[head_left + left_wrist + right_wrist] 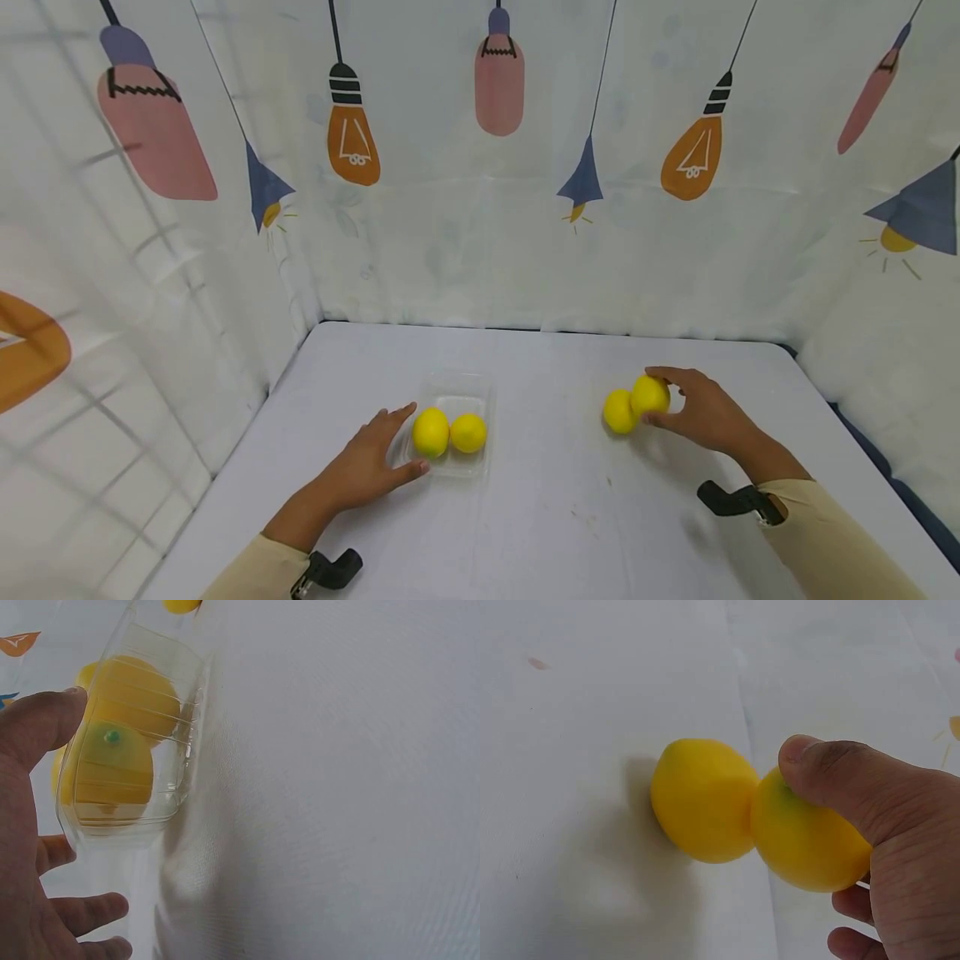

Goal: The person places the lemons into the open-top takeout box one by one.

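Observation:
My right hand [701, 408] pinches a yellow lemon [650, 396] between thumb and fingers, on the right of the table. Another lemon [619, 412] lies beside it; in the right wrist view, the held lemon [810, 836] overlaps or touches this second lemon [705, 801]. A clear plastic tray [480, 471] stands left of centre with two lemons in it, a larger one [431, 432] and a rounder one [468, 433]. At the tray's left side my left hand [367, 467] is spread, its thumb [49, 724] at the tray rim in the left wrist view.
The white table [555, 533] has a few small brown specks near its middle. Behind it and at both sides hangs a white curtain [450, 250] printed with lamps and bulbs. Each wrist carries a black camera mount [336, 569].

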Demonstrator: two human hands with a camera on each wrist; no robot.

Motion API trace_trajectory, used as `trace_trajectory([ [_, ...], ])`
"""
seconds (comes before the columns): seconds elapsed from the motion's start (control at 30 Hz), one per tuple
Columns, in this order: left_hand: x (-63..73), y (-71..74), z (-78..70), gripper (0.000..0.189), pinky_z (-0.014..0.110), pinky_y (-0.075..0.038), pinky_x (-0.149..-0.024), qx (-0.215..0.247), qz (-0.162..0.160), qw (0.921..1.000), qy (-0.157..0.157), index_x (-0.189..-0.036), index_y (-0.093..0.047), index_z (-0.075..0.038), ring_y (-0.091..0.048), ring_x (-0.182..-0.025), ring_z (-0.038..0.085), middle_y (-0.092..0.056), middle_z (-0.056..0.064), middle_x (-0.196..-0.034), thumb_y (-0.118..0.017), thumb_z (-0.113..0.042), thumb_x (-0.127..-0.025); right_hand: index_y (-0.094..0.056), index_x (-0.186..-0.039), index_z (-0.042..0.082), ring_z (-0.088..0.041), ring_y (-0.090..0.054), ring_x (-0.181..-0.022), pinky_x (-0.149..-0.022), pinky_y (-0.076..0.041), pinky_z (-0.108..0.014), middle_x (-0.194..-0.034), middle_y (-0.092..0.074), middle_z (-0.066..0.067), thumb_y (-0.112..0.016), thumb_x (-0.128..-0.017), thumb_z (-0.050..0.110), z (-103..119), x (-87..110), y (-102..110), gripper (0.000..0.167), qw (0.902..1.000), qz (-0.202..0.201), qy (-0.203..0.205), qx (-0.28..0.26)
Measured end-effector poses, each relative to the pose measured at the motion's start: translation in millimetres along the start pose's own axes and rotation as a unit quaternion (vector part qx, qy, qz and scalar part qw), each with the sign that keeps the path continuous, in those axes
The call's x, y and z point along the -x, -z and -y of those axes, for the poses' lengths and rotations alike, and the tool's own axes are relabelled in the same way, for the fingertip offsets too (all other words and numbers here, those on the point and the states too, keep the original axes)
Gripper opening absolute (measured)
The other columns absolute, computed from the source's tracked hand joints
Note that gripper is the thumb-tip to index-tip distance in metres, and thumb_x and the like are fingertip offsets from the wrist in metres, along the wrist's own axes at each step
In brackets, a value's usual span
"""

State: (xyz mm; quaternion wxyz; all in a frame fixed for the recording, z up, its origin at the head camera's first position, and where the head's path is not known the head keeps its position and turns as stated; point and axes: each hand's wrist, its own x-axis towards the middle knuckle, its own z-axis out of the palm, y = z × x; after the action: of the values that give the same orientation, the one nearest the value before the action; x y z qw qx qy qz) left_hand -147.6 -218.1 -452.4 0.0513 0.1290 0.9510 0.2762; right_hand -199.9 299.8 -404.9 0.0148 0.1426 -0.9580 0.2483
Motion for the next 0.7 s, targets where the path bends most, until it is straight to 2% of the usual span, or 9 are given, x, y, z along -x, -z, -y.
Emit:
trace_trajectory([
  [0.37, 0.9, 0.6, -1.2, 0.096, 0.069, -0.016, -0.117, 0.006, 0.004, 1.0, 0.001, -0.163, -0.029, -0.019, -0.02, -0.15, 0.049, -0.034, 0.018, -0.162, -0.07, -0.064, -0.088, -0.055, -0.147, 0.007, -0.041, -0.054, -0.122, -0.098, -0.049, -0.059, -0.14, -0.057, -0.019, -0.084, -0.083, 0.049, 5.4, -4.4, -3.3, 0.082, 0.9998, 0.002, 0.004, -0.018],
  [0.7, 1.1, 0.6, 0.0, 0.098, 0.069, -0.017, -0.117, 0.003, 0.002, 1.0, -0.003, -0.163, -0.029, -0.02, -0.02, -0.15, 0.048, -0.034, 0.017, -0.162, -0.068, -0.068, -0.087, -0.054, -0.148, 0.009, -0.044, -0.056, -0.119, -0.094, -0.051, -0.059, -0.141, -0.056, -0.019, -0.085, -0.083, 0.048, 16.5, -11.4, -5.6, 0.082, 0.9999, -0.002, 0.005, -0.014],
])
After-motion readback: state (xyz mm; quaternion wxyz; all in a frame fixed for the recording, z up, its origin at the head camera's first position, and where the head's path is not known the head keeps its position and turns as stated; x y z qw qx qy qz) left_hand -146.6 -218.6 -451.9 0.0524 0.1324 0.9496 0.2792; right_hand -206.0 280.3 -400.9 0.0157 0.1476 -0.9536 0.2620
